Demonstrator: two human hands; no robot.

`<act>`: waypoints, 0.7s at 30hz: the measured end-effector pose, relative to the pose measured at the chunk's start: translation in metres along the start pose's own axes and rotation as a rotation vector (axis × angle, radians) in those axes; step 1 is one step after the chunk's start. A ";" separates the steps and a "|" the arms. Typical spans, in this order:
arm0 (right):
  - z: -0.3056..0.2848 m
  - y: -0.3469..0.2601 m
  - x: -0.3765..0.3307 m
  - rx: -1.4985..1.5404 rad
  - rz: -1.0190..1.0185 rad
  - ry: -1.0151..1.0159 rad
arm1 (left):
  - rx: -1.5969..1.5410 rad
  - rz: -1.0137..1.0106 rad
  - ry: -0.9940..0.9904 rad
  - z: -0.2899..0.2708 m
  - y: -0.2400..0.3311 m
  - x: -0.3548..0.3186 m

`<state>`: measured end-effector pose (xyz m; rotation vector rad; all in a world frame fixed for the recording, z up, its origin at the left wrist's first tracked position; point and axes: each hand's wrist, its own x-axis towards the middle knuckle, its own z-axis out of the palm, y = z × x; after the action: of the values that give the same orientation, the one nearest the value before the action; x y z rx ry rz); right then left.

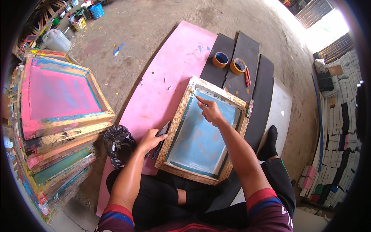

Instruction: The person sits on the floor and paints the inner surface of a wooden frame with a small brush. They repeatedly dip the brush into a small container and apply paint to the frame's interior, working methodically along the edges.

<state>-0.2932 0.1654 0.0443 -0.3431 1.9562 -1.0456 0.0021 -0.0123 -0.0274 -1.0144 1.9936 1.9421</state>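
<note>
Two hands on the wooden screen frame (pixel 202 131), propped near on the lap: left hand (pixel 150 140) fingers closed around a dark scraper (pixel 161 137) at its left rail, right hand (pixel 210 111) forefinger out, other fingers curled, touching the blue mesh. Looks like mesh inspection; next move likely needs the scraper at that spot. Tape rolls (pixel 229 63) sit far, on black pads.

Both bare forearms enter from the lower edge, elbows bent, short striped sleeves at the upper arms. The left hand (pixel 150 140) lies low at the person's left, fingers curled and closed around a dark, flat object. The right hand (pixel 210 111) reaches farther forward, palm down, index finger extended and pointing ahead-left, remaining fingers loosely folded, grasping nothing.
</note>
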 end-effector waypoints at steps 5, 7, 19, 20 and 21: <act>-0.001 0.020 0.013 -0.175 -0.290 0.164 | 0.011 0.001 -0.003 0.001 0.012 -0.002; 0.003 0.070 0.046 -0.472 -0.720 0.398 | 0.012 0.005 -0.007 0.003 0.014 -0.002; 0.005 0.015 0.007 0.189 -0.034 0.022 | 0.013 -0.008 -0.005 0.002 0.007 0.000; 0.011 0.029 0.015 0.059 -0.152 0.089 | 0.023 -0.012 -0.005 0.001 0.011 -0.001; 0.015 0.045 0.025 -0.121 -0.348 0.211 | 0.034 -0.017 -0.006 0.001 0.014 -0.002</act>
<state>-0.2895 0.1700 -0.0089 -0.6827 2.2046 -1.2252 -0.0045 -0.0115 -0.0148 -1.0135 2.0012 1.8936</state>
